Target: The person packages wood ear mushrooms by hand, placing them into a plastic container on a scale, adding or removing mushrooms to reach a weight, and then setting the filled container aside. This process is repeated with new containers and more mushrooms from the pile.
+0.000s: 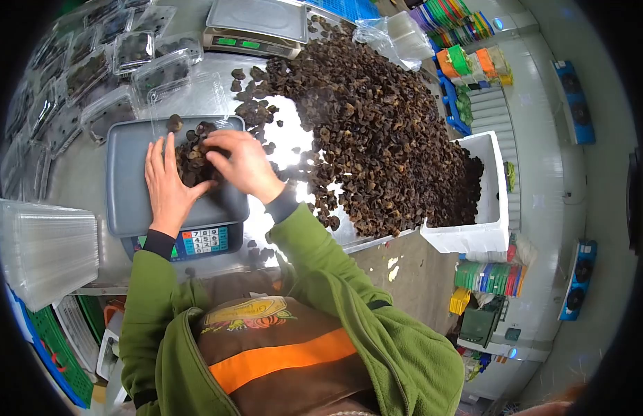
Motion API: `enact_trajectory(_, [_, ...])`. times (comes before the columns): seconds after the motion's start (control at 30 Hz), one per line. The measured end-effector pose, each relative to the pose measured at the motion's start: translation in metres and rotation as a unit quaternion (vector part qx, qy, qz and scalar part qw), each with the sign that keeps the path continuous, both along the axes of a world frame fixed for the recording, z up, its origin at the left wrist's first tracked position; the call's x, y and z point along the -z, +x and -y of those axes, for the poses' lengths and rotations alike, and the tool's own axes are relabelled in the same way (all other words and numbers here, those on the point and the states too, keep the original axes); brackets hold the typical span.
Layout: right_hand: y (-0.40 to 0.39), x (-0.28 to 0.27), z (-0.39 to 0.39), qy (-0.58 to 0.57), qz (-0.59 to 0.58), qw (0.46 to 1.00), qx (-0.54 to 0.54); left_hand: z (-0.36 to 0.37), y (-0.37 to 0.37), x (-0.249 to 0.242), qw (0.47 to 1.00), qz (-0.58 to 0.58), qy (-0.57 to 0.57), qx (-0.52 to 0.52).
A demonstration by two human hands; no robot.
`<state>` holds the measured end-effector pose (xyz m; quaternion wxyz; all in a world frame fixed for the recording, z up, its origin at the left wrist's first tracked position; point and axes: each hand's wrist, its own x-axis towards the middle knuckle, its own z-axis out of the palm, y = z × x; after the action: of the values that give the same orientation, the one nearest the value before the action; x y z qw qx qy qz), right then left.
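A small heap of dark brown mushrooms [191,158] lies on the grey pan of a digital scale [127,184], in what looks like a clear plastic tray whose edges are hard to make out. Flat against the heap's left side rests my left hand [170,191], its fingers stretched and thumb apart. My right hand [245,163] reaches in from the right, with fingers and thumb curled around mushrooms at the top of the heap; its fingertips are partly hidden. Beyond the heap, a clear lid [189,97] stands up at the pan's far edge.
A large mushroom pile [370,125] covers the table's right side, running into a white foam box [498,187]. Filled clear packs [134,52] crowd the far left. Stacked empty trays [47,243] stand at near left. A second scale [255,24] is at the back.
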<state>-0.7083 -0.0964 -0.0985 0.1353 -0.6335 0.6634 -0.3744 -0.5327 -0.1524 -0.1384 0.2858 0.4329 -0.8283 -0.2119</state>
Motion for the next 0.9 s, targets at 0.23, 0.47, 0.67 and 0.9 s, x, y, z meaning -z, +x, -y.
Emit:
enact_trajectory(0.23, [-0.058, -0.004, -0.029, 0.091, 0.274, 0.949, 0.126, -0.001, 0.054, -0.024, 1.0, -0.024, 0.005, -0.01])
enact_trajectory(0.47, [-0.091, 0.012, -0.021, 0.046, 0.335, 0.927, 0.164, 0.005, 0.107, -0.03, 0.977, -0.134, 0.005, -0.166])
enact_trajectory(0.67, [-0.092, 0.024, 0.029, 0.037, 0.284, 0.948, 0.135, 0.016, 0.124, -0.033, 0.956, -0.19, 0.011, -0.224])
enact_trajectory(0.9, [-0.078, 0.002, 0.065, 0.1, 0.187, 0.977, 0.037, 0.021, 0.132, -0.038, 0.946, -0.212, 0.012, -0.246])
